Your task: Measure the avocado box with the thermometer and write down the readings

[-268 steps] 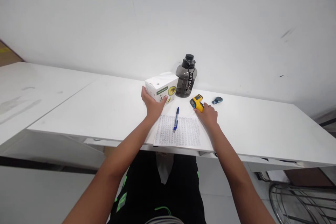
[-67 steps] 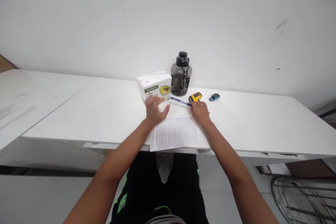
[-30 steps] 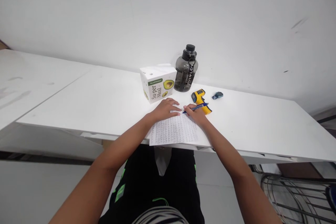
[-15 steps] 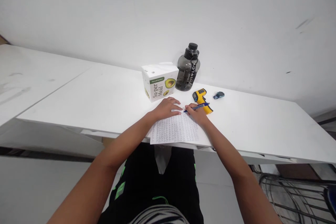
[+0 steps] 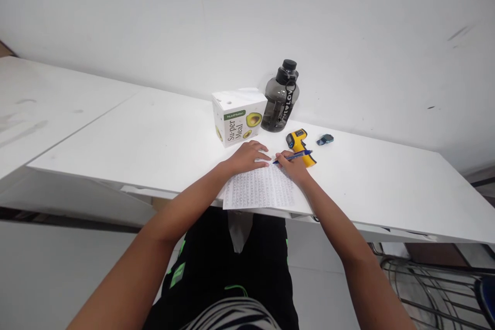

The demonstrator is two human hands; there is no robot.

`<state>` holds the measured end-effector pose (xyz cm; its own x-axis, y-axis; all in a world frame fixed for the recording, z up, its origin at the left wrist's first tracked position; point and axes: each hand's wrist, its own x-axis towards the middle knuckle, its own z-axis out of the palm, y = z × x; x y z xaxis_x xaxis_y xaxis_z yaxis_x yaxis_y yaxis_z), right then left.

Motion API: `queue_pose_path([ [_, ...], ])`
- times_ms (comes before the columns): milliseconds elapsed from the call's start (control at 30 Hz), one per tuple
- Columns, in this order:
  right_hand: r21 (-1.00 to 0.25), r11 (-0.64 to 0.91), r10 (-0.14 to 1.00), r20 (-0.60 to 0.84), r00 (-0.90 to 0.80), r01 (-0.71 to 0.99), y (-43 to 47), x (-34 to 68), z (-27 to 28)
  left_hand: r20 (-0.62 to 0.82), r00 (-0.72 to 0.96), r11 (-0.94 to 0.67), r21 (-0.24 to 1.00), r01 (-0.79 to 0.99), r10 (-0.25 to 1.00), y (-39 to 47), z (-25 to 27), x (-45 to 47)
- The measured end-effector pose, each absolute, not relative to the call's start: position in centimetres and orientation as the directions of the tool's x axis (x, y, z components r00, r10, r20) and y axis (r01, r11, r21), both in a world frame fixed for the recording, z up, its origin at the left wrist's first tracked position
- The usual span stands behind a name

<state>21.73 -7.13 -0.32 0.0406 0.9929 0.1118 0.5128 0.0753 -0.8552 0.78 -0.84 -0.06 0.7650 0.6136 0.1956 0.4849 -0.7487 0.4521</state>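
A sheet of paper (image 5: 258, 191) covered in rows of handwriting lies at the front edge of the white table, its near edge reaching slightly over. My left hand (image 5: 249, 157) rests flat on the paper's upper left part, fingers spread. In my right hand (image 5: 290, 164) is a blue pen (image 5: 297, 156), gripped with its tip down at the upper part of the sheet. Just beyond that hand lies a yellow and black infrared thermometer (image 5: 297, 140), its handle partly hidden behind the hand and pen.
A white box with avocado pictures (image 5: 237, 121) stands behind my left hand. Beside it, a dark translucent water bottle (image 5: 280, 98) stands near the wall. A small bluish object (image 5: 325, 139) lies right of the thermometer. Below the table at right is a wire rack (image 5: 433, 289).
The view has shifted slightly, so the objects on the table appear a little further right. Both hands keep nearly the same place on the paper, the pen still held.
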Motion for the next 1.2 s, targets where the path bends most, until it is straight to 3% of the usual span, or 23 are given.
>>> queue_pose_path([
  [1200, -0.848, 0.08, 0.993, 0.111, 0.028, 0.524, -6.99, 22.15, -0.78, 0.22, 0.762, -0.756, 0.452, 0.474, 0.61, -0.65, -0.57, 0.85],
])
